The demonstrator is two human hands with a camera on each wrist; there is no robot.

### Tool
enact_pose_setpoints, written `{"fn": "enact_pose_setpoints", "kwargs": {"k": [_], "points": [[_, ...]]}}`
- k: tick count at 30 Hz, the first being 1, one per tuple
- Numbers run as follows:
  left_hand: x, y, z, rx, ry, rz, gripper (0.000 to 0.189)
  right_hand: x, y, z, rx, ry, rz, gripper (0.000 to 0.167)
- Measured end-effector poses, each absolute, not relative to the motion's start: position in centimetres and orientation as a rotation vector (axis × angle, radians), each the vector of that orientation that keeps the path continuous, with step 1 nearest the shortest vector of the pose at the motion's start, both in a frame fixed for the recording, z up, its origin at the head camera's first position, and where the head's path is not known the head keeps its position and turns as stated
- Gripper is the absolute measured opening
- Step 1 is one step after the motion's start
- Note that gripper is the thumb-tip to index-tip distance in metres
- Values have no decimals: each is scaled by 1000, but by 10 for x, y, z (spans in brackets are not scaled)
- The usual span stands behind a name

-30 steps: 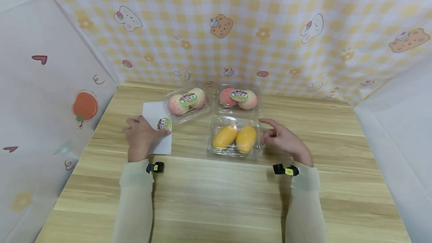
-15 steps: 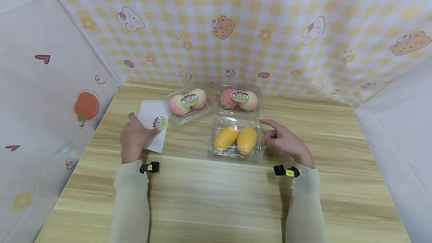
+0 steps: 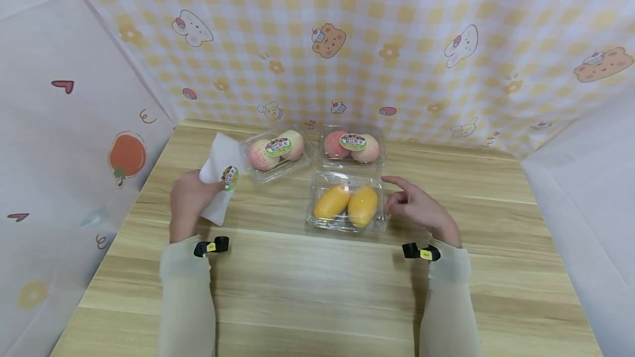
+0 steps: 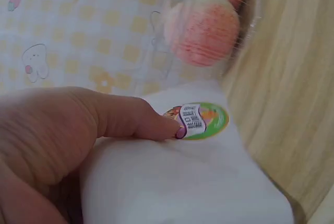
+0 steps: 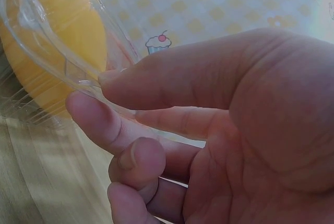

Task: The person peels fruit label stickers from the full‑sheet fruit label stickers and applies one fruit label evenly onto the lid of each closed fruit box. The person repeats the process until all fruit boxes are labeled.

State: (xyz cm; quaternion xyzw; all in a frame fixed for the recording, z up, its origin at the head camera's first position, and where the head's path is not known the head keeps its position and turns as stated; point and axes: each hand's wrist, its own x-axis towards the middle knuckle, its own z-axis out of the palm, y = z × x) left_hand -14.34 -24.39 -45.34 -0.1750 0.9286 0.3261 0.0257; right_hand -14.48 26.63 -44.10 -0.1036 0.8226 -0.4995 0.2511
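In the head view, my left hand holds a white sheet, which is tilted up from the table. An oval green fruit label lies on the sheet, and the left thumb touches one end of it; fingers behind the paper are hidden. On the right, my right hand pinches the right-hand rim of a clear plastic fruit box. Two yellow mangoes sit in this box, which has no label in view. In the right wrist view, the thumb meets the box rim and lower fingers are curled.
Behind stand two clear boxes of pinkish peaches, a tilted left box and a right box, each with an oval label. The wooden table ends at a checked curtain; white walls flank it.
My left hand has drawn the white sheet leftwards and tilted it up, now gripping it instead of lying over it. The right hand and the mango box have stayed in place.
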Motion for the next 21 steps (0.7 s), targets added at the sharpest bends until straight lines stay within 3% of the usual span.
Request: {"fn": "enact_pose_setpoints", "kwargs": {"k": [10,21], "points": [[-139,-244,-433,-580,2896,1194,43,-145,268,-443,-284,2235,-1364,77],[-129,-227,-400,-593,2600,1559,57,-145,270,-444,-305,2238,-1364,77]]}}
